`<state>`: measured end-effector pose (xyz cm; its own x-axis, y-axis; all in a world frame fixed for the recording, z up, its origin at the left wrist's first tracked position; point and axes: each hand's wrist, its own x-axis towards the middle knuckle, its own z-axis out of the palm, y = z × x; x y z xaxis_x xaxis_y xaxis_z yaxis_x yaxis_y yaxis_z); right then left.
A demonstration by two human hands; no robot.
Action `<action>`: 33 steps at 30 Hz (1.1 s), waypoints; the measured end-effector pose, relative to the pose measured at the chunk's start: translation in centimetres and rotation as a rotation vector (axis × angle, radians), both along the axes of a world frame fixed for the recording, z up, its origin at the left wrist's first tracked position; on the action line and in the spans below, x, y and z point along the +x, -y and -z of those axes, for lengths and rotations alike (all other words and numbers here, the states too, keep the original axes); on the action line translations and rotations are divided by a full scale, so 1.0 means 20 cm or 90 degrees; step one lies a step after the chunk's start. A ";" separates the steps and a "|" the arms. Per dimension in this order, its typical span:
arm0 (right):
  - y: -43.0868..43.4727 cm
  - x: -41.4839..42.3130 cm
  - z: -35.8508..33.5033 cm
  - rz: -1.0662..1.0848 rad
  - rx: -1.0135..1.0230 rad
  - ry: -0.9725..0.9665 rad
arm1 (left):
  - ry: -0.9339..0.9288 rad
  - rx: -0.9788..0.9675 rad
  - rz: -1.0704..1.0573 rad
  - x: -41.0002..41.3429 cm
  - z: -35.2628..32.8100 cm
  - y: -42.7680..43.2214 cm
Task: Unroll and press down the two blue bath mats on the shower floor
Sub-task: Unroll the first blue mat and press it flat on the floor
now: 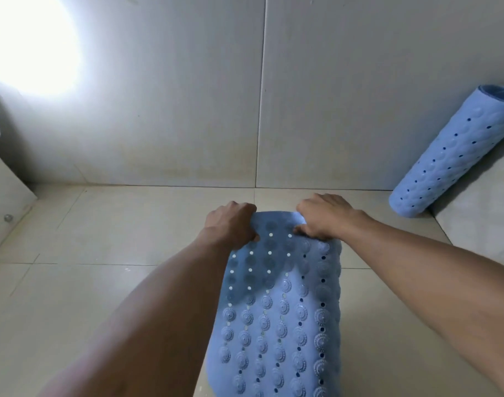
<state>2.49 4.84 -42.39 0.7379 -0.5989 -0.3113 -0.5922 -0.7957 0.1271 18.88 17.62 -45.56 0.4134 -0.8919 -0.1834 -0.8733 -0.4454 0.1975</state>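
A blue bath mat (276, 305) with round suction cups and small holes stretches from the bottom of the view toward the far wall, still curved and lifted off the tiled shower floor (107, 253). My left hand (230, 223) grips its far edge at the left corner. My right hand (323, 216) grips the same edge at the right. A second blue mat (454, 153) stays rolled into a tube, standing tilted against the right wall.
Pale wall tiles (187, 110) close off the far side, with a bright light glare at the upper left. A small metal fitting (8, 217) sits low on the left wall. A raised ledge (479, 213) runs along the right.
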 end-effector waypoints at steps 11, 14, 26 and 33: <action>-0.07 0.01 0.54 0.215 0.099 0.132 | 0.047 0.085 -0.030 0.14 0.41 -0.11; -0.11 -0.14 0.67 0.440 0.230 0.156 | 0.069 0.083 -0.020 0.13 0.54 -0.14; -0.24 -0.28 0.78 0.712 0.615 0.360 | -0.039 0.220 0.041 -0.32 0.97 -0.41; -0.23 -0.37 0.72 0.704 0.725 0.433 | -0.045 0.176 0.017 -0.31 1.05 -0.44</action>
<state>-5.00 9.41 -56.69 0.3302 -0.5902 -0.7367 -0.5822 0.4870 -0.6511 12.66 26.39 -66.50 0.3686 -0.8145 -0.4479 -0.8737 -0.4681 0.1323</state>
